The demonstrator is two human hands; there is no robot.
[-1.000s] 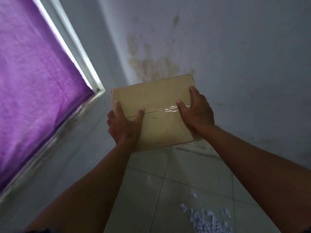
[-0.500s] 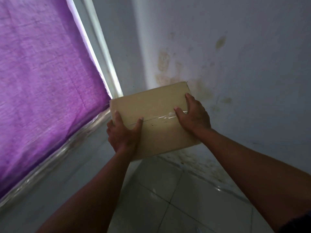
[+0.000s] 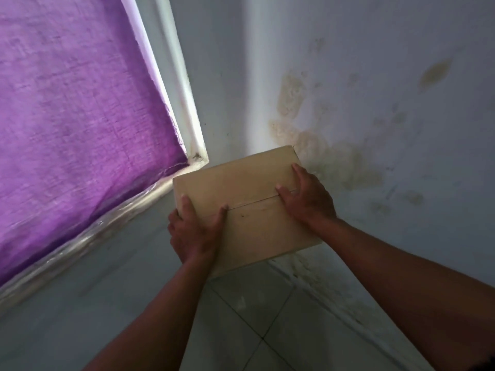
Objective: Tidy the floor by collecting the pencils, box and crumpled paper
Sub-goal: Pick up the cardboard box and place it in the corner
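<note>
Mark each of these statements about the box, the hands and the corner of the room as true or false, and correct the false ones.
1. Both hands hold the cardboard box. True: the left hand grips its left edge and the right hand its right edge.
2. The box's top flaps stand open. False: they lie shut, with a seam across the top.
3. A purple curtain hangs to the left of the box. True.
4. The box rests on the tiled floor. False: it is held up in the air above the floor.
5. The wall behind the box is spotless. False: it bears brownish stains.
</note>
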